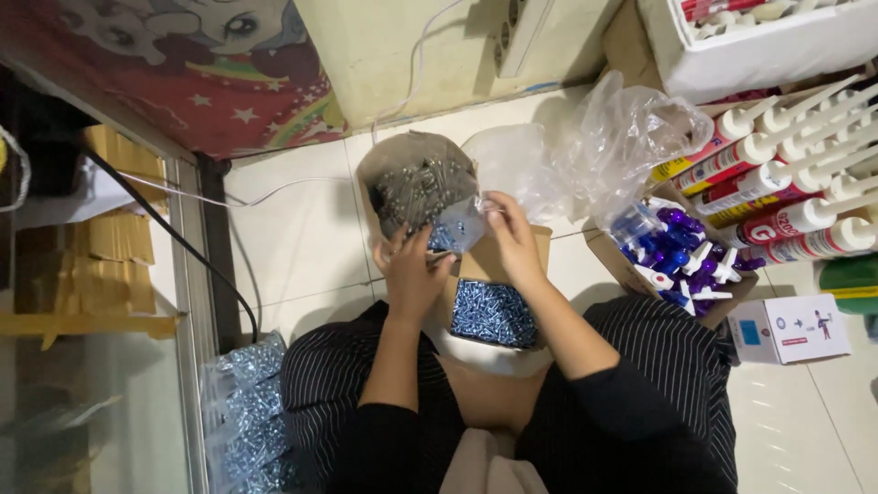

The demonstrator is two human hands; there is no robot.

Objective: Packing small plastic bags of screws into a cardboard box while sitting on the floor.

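both hands pinch a small clear bag of screws (455,229) above the open carton of screws (494,313) on the lap, left hand (413,273) gripping its lower left edge, right hand (512,240) its upper right corner, bag between them.

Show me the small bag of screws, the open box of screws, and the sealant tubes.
small bag of screws (455,233), head view, clear plastic side.
open box of screws (494,313), head view, screw pile.
sealant tubes (786,220), head view, one tube's body.

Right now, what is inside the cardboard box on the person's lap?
The box holds a heap of small blue-grey screws. The hands cover its far end, and anything under the heap is hidden.
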